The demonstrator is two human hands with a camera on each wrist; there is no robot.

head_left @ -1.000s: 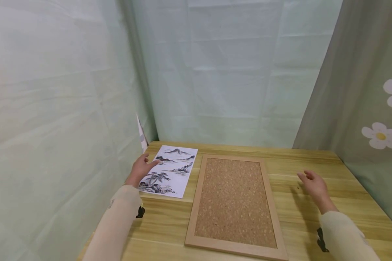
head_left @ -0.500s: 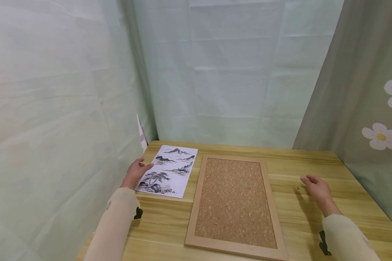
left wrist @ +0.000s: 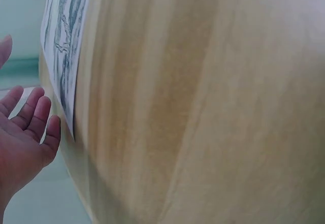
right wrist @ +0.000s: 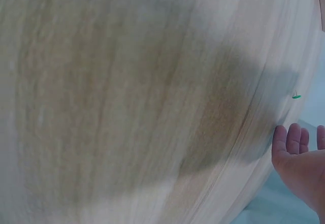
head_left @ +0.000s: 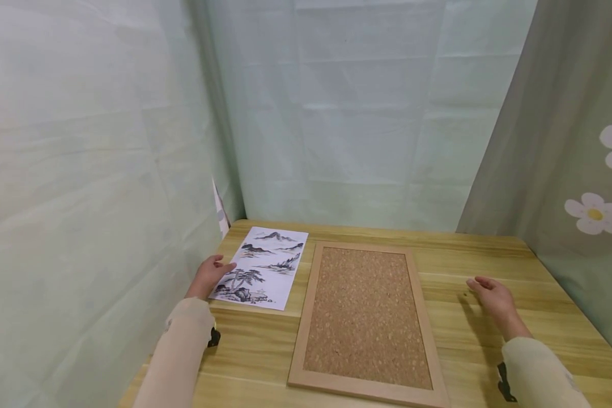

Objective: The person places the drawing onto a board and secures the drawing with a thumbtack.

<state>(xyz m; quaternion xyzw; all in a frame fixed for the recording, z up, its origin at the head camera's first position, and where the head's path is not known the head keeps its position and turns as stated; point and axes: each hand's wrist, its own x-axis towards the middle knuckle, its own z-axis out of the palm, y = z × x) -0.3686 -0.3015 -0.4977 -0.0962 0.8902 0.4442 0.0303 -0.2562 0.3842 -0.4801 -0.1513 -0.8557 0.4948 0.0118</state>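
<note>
A sheet of paper (head_left: 272, 263) printed with an ink landscape of mountains and pines lies flat on the left of the table. My left hand (head_left: 207, 276) is at its left edge, thumb overlapping the sheet in the head view. Fingers spread and slightly bent, this hand (left wrist: 25, 132) holds nothing in the left wrist view. On the right, my right hand (head_left: 497, 300) hovers with loosely bent fingers and nothing in them. Just left of its fingertips lies a small green thumbtack (right wrist: 296, 96), point up. Between the hands lies a cork board (head_left: 367, 311) in a pale wooden frame.
The wood-grain table (head_left: 489, 249) has curtains close around it: a pale one (head_left: 362, 113) behind, another (head_left: 107, 198) along the left, and a flowered one (head_left: 556, 170) at the right.
My left hand has drawn back toward me and left along the paper's edge. The right hand has shifted slightly right and nearer to me. Paper, board and thumbtack stay put.
</note>
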